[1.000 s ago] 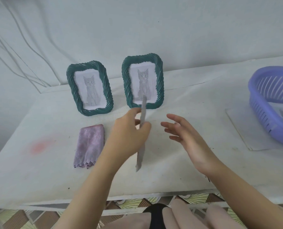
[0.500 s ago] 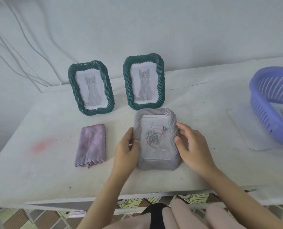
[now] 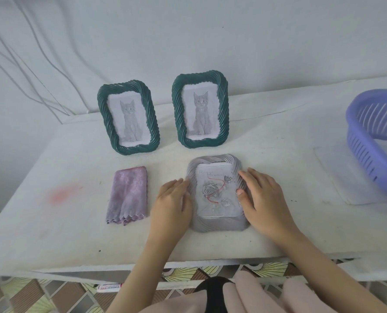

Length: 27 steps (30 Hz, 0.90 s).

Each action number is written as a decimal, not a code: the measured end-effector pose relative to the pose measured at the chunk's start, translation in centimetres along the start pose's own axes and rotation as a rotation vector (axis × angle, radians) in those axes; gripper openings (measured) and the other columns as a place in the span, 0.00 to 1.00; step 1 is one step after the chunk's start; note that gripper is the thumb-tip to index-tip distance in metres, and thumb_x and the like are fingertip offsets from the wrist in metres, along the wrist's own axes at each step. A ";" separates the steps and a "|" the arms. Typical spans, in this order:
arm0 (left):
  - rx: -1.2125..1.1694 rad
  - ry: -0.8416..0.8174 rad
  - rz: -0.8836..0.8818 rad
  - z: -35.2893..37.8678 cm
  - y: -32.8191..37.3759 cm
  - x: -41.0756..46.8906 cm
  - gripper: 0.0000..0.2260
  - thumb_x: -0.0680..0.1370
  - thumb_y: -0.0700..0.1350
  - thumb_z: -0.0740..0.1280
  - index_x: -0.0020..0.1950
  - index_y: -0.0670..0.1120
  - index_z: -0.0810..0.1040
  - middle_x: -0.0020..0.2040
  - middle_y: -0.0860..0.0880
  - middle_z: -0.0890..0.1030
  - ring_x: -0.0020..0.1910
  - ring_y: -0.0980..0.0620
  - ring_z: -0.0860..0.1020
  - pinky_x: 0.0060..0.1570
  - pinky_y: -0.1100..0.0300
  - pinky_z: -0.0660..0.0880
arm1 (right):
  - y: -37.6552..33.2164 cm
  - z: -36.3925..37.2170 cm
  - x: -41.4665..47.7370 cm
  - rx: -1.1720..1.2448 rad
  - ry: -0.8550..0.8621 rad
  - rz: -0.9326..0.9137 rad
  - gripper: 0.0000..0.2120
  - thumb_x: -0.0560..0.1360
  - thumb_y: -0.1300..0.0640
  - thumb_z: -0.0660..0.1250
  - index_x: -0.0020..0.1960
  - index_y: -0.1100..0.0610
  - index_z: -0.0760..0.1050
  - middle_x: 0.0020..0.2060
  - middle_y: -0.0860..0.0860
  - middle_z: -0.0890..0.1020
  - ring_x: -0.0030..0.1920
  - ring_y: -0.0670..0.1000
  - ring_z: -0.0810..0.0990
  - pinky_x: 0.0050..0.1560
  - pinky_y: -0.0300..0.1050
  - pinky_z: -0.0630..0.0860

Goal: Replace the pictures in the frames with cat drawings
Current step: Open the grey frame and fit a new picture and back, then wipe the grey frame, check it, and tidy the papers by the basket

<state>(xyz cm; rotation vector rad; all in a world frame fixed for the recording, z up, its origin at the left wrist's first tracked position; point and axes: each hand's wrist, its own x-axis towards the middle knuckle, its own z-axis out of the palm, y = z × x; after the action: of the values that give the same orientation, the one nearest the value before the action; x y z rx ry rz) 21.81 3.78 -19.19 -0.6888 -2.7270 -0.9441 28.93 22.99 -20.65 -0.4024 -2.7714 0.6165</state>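
Observation:
A grey twisted-rim frame (image 3: 219, 225) lies face up on the white table (image 3: 52, 233) near its front edge, with a rose picture (image 3: 215, 193) inside. My left hand (image 3: 170, 204) lies flat beside it, its straight fingers touching the left rim. My right hand (image 3: 264, 199) holds the right rim, thumb on the edge of the picture. Behind it stand two green frames, the left green frame (image 3: 102, 114) and the right green frame (image 3: 176, 114), each showing a grey cat drawing.
A folded purple cloth (image 3: 128, 195) lies left of the grey frame. A purple plastic basket (image 3: 364, 154) sits at the right on a pale sheet (image 3: 337, 177), with paper inside. Cables hang on the wall at the back left. A marker (image 3: 109, 288) lies below the table edge.
One second ago my left hand alone held the grey frame edge-on in the air. It has since been turned face up and laid flat on the table, with both hands at its sides.

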 end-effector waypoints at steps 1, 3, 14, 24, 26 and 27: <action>0.008 0.049 -0.002 -0.4 -0.4 0.3 0.14 0.73 0.38 0.60 0.56 0.39 0.79 0.52 0.42 0.82 0.56 0.41 0.77 0.55 0.56 0.72 | 0.0 0.0 0.0 -0.002 -0.001 0.002 0.28 0.74 0.45 0.49 0.66 0.59 0.70 0.64 0.58 0.74 0.64 0.58 0.70 0.66 0.51 0.64; 0.040 0.127 -0.048 -1.8 -1.6 1.1 0.15 0.73 0.39 0.59 0.56 0.39 0.79 0.50 0.42 0.82 0.52 0.41 0.77 0.53 0.54 0.72 | 0.0 -0.1 0.0 -0.011 -0.006 -0.001 0.28 0.74 0.45 0.48 0.66 0.58 0.70 0.64 0.57 0.75 0.65 0.57 0.70 0.66 0.50 0.63; 0.011 0.126 -0.512 -6.2 -7.0 1.8 0.26 0.72 0.32 0.55 0.66 0.51 0.71 0.56 0.40 0.77 0.51 0.39 0.74 0.47 0.52 0.70 | 0.2 0.1 0.0 -0.020 -0.018 -0.005 0.29 0.74 0.45 0.48 0.67 0.58 0.70 0.63 0.57 0.75 0.65 0.57 0.70 0.66 0.51 0.64; -0.750 0.143 -0.647 -8.9 -3.9 2.6 0.20 0.72 0.29 0.62 0.44 0.54 0.80 0.47 0.45 0.80 0.43 0.46 0.76 0.39 0.57 0.73 | 0.4 0.0 -0.1 0.030 -0.020 -0.016 0.30 0.73 0.43 0.47 0.67 0.58 0.69 0.64 0.57 0.74 0.66 0.57 0.69 0.67 0.50 0.62; -0.889 0.088 -0.578 -9.1 -2.7 2.6 0.16 0.72 0.30 0.65 0.48 0.51 0.80 0.49 0.45 0.81 0.43 0.47 0.78 0.36 0.59 0.75 | 0.0 -0.2 -0.1 0.066 -0.004 -0.021 0.30 0.73 0.43 0.48 0.68 0.57 0.68 0.65 0.55 0.73 0.66 0.56 0.68 0.67 0.48 0.61; -0.952 0.057 -0.546 -9.2 -2.0 2.6 0.14 0.70 0.33 0.67 0.49 0.50 0.80 0.50 0.45 0.81 0.43 0.48 0.79 0.35 0.60 0.76 | -0.4 -0.3 -0.3 0.103 0.016 -0.029 0.29 0.74 0.43 0.48 0.68 0.56 0.68 0.65 0.54 0.73 0.66 0.54 0.68 0.67 0.45 0.60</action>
<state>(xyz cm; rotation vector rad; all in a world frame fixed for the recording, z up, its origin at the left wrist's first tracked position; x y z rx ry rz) 18.66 -2.38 -12.30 0.0321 -2.3150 -2.3762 29.19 22.70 -20.24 -0.3428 -2.7107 0.7424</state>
